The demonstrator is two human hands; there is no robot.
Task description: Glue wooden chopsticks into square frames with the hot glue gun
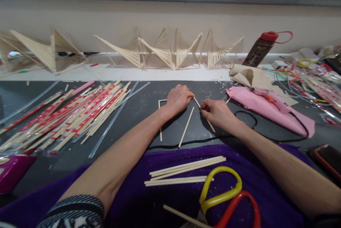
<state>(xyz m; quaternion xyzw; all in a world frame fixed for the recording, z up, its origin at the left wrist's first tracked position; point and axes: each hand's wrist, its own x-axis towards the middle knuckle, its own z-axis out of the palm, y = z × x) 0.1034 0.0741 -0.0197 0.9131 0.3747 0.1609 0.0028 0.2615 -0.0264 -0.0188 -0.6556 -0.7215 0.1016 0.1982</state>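
Observation:
My left hand [179,99] pinches the upper end of a thin wooden stick [197,102] on the dark tabletop. My right hand [217,113] has its fingers closed round the same stick lower down, and the stick's lower end shows beneath it. Between my hands, a loose stick [186,127] lies at a slant. An angled frame of sticks [160,132] shows left of my left hand, partly covered by the hand and forearm. On the purple cloth [128,192] nearer me lie several sticks [186,167] and scissors with yellow and red handles [222,199].
Stick models [157,50] stand along the white ledge at the back. Packaged chopsticks [77,114] and clear glue sticks lie left. At right are a pink glue gun [275,103] on pink paper [255,107], its black cord, a bottle [259,49] and a phone [329,160].

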